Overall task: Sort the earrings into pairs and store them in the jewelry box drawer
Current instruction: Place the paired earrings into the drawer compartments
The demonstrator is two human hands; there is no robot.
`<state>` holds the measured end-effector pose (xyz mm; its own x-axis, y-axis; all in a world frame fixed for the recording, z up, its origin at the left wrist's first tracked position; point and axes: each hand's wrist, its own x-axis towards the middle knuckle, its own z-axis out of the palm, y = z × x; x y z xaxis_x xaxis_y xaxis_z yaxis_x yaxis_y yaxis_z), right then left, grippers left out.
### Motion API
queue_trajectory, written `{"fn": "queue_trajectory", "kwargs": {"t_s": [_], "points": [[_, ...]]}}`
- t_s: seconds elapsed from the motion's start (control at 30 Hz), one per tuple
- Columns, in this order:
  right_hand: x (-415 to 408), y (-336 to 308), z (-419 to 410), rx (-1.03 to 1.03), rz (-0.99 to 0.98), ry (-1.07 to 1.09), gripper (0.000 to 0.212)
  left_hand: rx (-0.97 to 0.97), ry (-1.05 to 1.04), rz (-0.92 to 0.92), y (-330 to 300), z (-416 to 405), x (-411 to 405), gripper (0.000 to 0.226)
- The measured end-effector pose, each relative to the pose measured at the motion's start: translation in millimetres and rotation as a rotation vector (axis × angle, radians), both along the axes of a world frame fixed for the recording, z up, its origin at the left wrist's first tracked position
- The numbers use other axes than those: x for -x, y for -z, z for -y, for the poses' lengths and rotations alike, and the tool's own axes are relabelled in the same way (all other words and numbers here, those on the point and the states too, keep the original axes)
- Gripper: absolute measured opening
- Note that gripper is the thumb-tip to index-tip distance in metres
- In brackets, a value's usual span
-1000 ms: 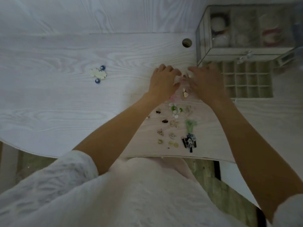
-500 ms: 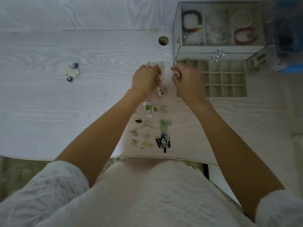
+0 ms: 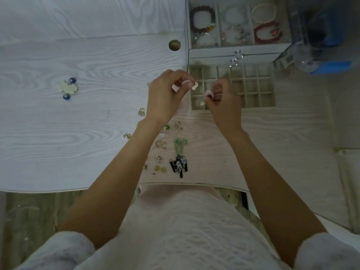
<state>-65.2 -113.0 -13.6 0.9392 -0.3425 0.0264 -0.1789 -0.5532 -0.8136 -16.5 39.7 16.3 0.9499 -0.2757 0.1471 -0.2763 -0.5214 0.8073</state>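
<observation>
Looking down past a pale knitted top, two bare forearms reach up the middle of the frame over a white wood-grain counter [image 3: 81, 133]. Nearest, at lower centre, loose earrings [image 3: 175, 152] lie in small groups: gold hoops, green pieces, a black-and-white cluster. They look tiny, light and rigid, with thin hooks or posts that could bend or slip, so they are probably best pinched by the ornament or the hook between fingertips.

Just above centre, the left hand [image 3: 165, 96] is curled, thumb and forefinger pinched on a small pale earring [image 3: 194, 86]. The right hand [image 3: 224, 100] is also curled, pinching what seems a matching gold piece [image 3: 203, 103] dangling over the left edge of the drawer.

Beyond the hands, upper right, the jewelry box drawer [image 3: 270, 86] stands pulled out, its grid of small compartments apparently empty. Behind it the jewelry box [image 3: 233, 48] holds bracelets. Far left, a pale flower-shaped pair with blue beads [image 3: 68, 87] sits apart.
</observation>
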Motion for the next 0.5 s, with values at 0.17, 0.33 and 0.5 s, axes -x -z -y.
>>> {"fn": "queue_trajectory", "kwargs": {"t_s": [0.17,0.33,0.5], "points": [[-1,12,-6,0.157,-0.011,-0.115,0.012,-0.055,-0.065,-0.112,25,15,15,0.010],[8,9,-2,0.093,-0.025,-0.161,0.024,-0.210,-0.046,-0.085,38,29,24,0.019],[7,14,1,0.192,-0.039,-0.176,0.019,-0.334,0.038,-0.002,34,25,24,0.027]]}}
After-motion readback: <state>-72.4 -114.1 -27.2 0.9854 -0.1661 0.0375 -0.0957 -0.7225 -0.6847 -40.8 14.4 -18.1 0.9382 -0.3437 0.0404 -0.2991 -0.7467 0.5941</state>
